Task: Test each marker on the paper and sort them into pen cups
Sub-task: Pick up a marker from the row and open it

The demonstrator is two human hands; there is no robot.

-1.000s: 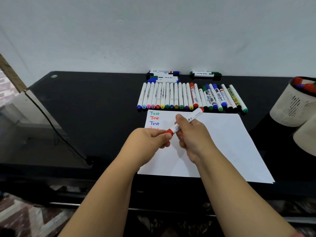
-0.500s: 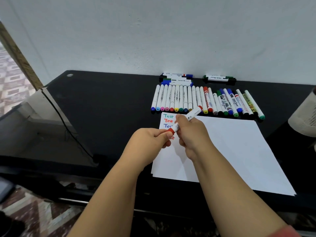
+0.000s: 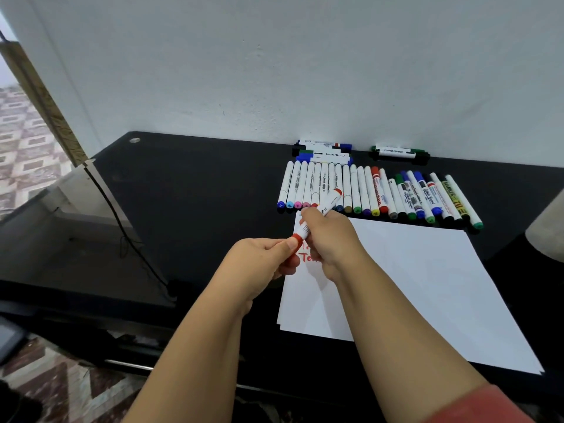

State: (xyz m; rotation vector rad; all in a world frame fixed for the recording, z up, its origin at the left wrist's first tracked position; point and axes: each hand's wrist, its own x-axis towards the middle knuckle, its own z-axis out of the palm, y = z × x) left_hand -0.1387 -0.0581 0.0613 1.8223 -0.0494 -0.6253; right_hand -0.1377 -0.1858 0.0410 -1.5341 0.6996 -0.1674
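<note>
A white marker with red ends [image 3: 329, 202] is held slantwise above the left part of the white paper [image 3: 412, 279]. My right hand [image 3: 328, 239] grips its barrel. My left hand [image 3: 262, 261] pinches its red cap [image 3: 297, 238] at the lower end. Red "Test" writing [image 3: 306, 257] shows on the paper between my hands; other written lines are hidden behind them. A row of several markers [image 3: 375, 193] lies on the black table beyond the paper. A pale pen cup [image 3: 549, 236] is cut off at the right edge.
More markers lie against the wall, one group [image 3: 323, 151] behind the row and another [image 3: 399, 154] to its right. The black table [image 3: 198, 193] has a cable [image 3: 122, 227] running across its left side. The table's front edge is under my forearms.
The camera has swung left, so paper and markers sit further right and the pen cups have nearly left the view. Both hands keep their hold on the red marker.
</note>
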